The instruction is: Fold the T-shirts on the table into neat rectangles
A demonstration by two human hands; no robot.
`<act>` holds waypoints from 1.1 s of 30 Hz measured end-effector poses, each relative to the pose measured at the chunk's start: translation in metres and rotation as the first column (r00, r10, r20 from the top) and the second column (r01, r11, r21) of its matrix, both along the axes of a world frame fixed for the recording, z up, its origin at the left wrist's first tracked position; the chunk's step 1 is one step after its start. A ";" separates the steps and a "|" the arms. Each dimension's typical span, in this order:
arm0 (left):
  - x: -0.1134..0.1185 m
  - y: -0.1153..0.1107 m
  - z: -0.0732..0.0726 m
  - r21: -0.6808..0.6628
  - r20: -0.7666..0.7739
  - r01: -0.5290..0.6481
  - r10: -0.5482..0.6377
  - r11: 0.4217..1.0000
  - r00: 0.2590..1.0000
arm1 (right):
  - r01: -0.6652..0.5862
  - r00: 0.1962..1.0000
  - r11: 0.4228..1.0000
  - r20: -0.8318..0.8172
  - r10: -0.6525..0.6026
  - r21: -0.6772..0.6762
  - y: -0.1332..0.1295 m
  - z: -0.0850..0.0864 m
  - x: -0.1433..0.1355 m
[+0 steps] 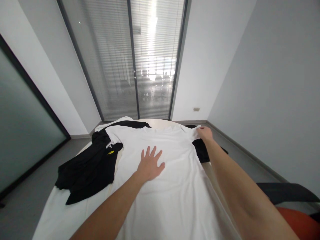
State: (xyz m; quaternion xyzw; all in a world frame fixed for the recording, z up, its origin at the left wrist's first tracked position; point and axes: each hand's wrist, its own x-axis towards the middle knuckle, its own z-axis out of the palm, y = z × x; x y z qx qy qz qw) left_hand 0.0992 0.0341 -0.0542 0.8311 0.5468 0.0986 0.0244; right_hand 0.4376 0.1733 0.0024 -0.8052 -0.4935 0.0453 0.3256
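A white T-shirt lies spread out on the table, its collar toward the far edge and its lower part running toward me. My left hand rests flat on the shirt's chest, fingers spread. At the far right, my right hand pinches the end of the shirt's right-side sleeve. The fingertips there are closed on the fabric. The other sleeve reaches left over black clothing. Light wrinkles run down the shirt's body.
Black garments, one with a small yellow mark, are heaped on the left. More black cloth shows under the right sleeve. The pale table has a rounded far edge. A chair with an orange seat stands at right. Glass panels with blinds are beyond.
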 end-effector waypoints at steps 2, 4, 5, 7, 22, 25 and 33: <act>0.000 0.000 0.000 -0.003 -0.002 0.001 -0.001 1.000 1.000 | 0.056 0.998 0.998 0.004 -0.056 0.018 -0.004 0.004 -0.014; 0.000 0.000 0.000 -0.010 -0.005 -0.001 0.001 1.000 1.000 | 0.091 0.996 0.995 0.003 -0.092 0.050 -0.008 0.008 -0.031; 0.000 0.000 0.000 -0.012 -0.005 -0.001 0.001 1.000 1.000 | 0.102 0.995 0.992 0.012 -0.103 0.070 -0.010 0.010 -0.039; 0.000 0.000 0.000 -0.016 -0.002 -0.001 0.001 1.000 1.000 | 0.091 0.994 0.991 0.050 -0.096 0.103 -0.015 0.011 -0.055; 0.000 -0.002 0.002 -0.008 -0.002 -0.006 0.006 1.000 1.000 | -0.189 0.862 0.982 0.480 0.166 -0.001 -0.029 0.006 -0.108; 0.000 -0.001 0.002 -0.005 0.004 -0.003 0.003 1.000 1.000 | -0.171 0.850 0.985 0.500 0.163 -0.029 -0.028 0.008 -0.113; 0.000 0.000 0.000 0.002 0.005 -0.004 0.004 1.000 1.000 | -0.365 0.619 0.892 0.647 0.445 -0.265 -0.033 -0.015 -0.112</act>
